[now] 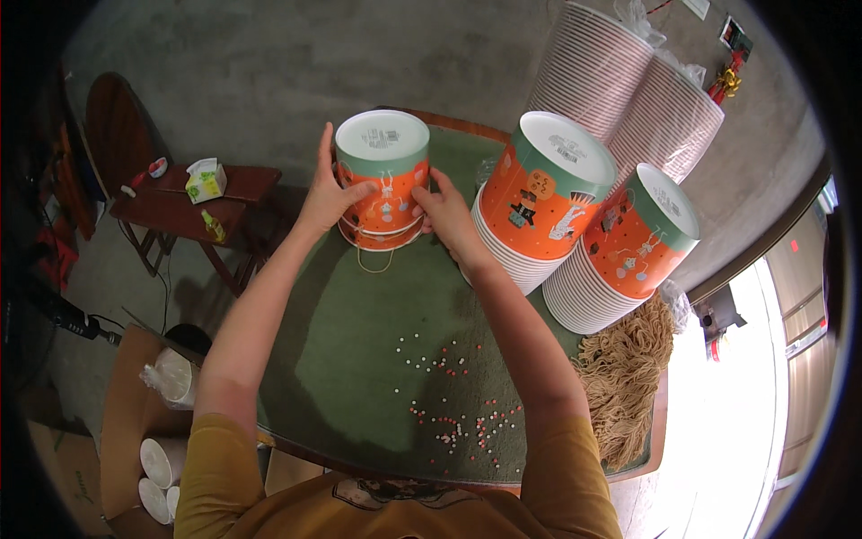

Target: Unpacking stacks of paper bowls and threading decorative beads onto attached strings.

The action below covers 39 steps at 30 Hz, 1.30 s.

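An upside-down paper bucket (388, 184), orange with cartoon figures and a green band below its white base, stands at the far side of the table. Beneath it shows the rim of another orange bucket (384, 241), with a loop of thin tan cord (377, 268) hanging out in front. My left hand (330, 196) grips the upper bucket's left side, thumb across the front. On the opposite side my right hand (445, 214) holds the same bucket, its fingers bent against the wall. The far side of the bucket is hidden.
Two stacks of upturned orange buckets (548, 202) (633, 247) stand right of my hands. Behind them rise tall plastic-wrapped stacks (593, 67). A hank of tan cord (628, 377) lies at the table's right edge. Small white and red beads (462, 431) are scattered nearer me.
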Motion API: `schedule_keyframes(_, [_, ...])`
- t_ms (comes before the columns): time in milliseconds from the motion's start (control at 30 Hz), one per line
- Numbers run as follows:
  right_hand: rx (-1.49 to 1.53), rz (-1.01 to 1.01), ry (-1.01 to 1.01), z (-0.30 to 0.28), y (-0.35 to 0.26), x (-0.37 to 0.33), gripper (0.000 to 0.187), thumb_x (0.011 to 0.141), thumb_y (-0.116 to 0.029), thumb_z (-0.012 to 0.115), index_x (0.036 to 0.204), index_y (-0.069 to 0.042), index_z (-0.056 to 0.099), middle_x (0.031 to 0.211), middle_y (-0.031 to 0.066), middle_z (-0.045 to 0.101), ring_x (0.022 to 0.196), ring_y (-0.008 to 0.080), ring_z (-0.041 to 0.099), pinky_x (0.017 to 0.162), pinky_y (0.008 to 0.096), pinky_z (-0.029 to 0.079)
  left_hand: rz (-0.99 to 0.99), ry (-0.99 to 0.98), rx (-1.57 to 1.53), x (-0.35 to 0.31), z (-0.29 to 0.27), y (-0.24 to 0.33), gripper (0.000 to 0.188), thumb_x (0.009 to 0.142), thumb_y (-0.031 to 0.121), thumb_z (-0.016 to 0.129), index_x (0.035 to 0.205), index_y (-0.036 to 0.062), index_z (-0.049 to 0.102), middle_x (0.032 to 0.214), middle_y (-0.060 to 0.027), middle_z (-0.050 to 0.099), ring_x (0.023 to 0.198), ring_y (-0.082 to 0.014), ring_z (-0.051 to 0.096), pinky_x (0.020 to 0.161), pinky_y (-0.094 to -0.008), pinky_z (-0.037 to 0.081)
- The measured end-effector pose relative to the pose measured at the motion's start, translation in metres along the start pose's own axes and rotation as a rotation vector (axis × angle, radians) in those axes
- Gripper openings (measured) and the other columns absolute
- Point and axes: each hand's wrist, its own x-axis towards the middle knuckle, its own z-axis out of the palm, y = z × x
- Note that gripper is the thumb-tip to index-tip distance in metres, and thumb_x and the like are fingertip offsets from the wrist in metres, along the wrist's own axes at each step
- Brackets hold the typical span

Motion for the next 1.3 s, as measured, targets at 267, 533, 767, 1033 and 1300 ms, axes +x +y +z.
schedule_keyframes(267, [0.028,0.059,0.023,0.006,0.009,-0.008,0.066,0.094,-0.023,0.057,0.147,0.0,0.025,0.077,0.0029,0.059,0.058,0.0069,0.051,0.052,0.0196,0.044,-0.033,-0.033,0.012,-0.006,0.001,-0.008,0.119,0.071,0.023,0.085,0.153,0.0137,-0.001,0.15,-0.0204,0.029,0.138,-0.0299,0.032,0.113,-0.0415,0.028])
schedule_keyframes(533, [0.029,0.066,-0.021,0.003,0.029,-0.006,0.068,0.092,-0.017,0.057,0.147,-0.003,0.02,0.08,0.006,0.06,0.064,0.0107,0.057,0.049,0.0251,0.048,-0.003,-0.092,0.109,-0.01,-0.003,-0.023,0.117,0.072,0.029,0.083,0.153,0.0131,0.001,0.151,-0.0188,0.028,0.139,-0.0285,0.03,0.114,-0.0402,0.026])
schedule_keyframes(767, [-0.077,0.102,-0.034,0.005,0.036,-0.011,0.071,0.092,-0.019,0.058,0.149,-0.006,0.017,0.08,0.0053,0.059,0.062,0.0107,0.054,0.051,0.026,0.048,-0.096,-0.12,0.059,-0.019,-0.006,-0.032,0.115,0.074,0.036,0.081,0.153,0.0109,0.001,0.152,-0.0172,0.026,0.141,-0.0273,0.028,0.114,-0.0383,0.026])
schedule_keyframes(1033, [-0.232,0.135,-0.1,-0.001,0.02,-0.051,0.073,0.093,-0.023,0.056,0.151,-0.007,0.015,0.087,0.0103,0.064,0.061,0.0138,0.059,0.055,0.0276,0.052,-0.108,-0.13,0.111,-0.044,-0.011,-0.015,0.112,0.074,0.029,0.079,0.153,0.0129,0.001,0.153,-0.0149,0.024,0.141,-0.0269,0.026,0.115,-0.039,0.025])
schedule_keyframes(1300, [-1.093,-0.656,0.293,-0.028,-0.058,-0.126,0.041,0.089,-0.016,0.06,0.129,-0.009,0.051,0.107,0.0134,0.064,0.089,0.0334,0.063,0.078,0.042,0.054,-0.008,0.146,0.13,-0.077,-0.018,-0.004,0.085,0.083,0.02,0.069,0.151,0.0116,0.02,0.15,-0.0173,0.028,0.14,-0.0301,0.028,0.114,-0.0414,0.027])
